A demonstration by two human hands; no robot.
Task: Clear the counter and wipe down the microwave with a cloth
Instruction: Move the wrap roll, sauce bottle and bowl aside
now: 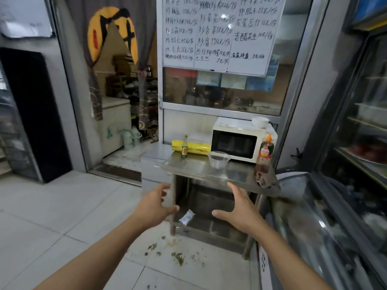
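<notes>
Both hands empty, fingers spread wide: left hand (154, 208), right hand (240, 208), short of steel tabletop (194, 169). Clear plastic tub (218, 159) at 12 o'clock, before microwave (237, 141): likely light, flimsy, grip rim. Brown cloth (264, 180) at 2 o'clock: soft, bunch it.

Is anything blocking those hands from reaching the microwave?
Partly. A clear plastic bowl sits in front of the microwave, and a sauce bottle stands by its right corner. Both hands, left and right, are open, short of the counter.
</notes>
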